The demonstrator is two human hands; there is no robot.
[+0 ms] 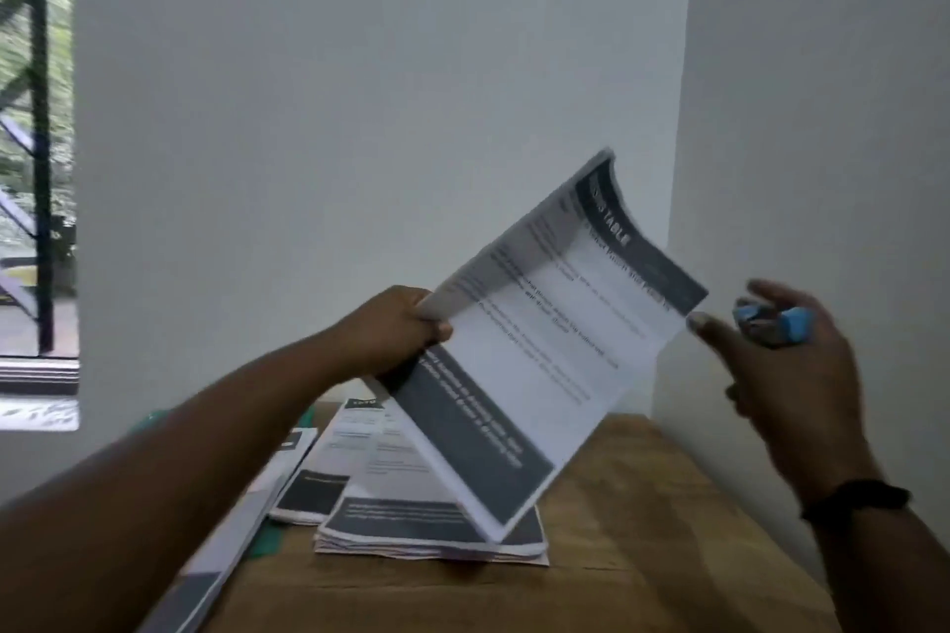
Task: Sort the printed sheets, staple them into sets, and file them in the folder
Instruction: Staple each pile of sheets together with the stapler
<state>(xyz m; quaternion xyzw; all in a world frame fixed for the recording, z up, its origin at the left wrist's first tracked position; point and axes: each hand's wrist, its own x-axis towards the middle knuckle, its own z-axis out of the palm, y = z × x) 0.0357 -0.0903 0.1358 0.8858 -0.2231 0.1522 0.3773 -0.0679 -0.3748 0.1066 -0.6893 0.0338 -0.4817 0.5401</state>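
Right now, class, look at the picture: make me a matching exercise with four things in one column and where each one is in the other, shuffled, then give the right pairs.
Things:
1. set of sheets
2. blue stapler
3. stack of printed sheets
4. black wristband

Places:
A. lying on the wooden table
B. held up by the left hand
C. round the right wrist
D. in the right hand

Pairs: 1-B, 2-D, 3-A, 4-C

Matt paper sheets (545, 350), bare wooden table (642, 529), blue plastic stapler (776, 319)
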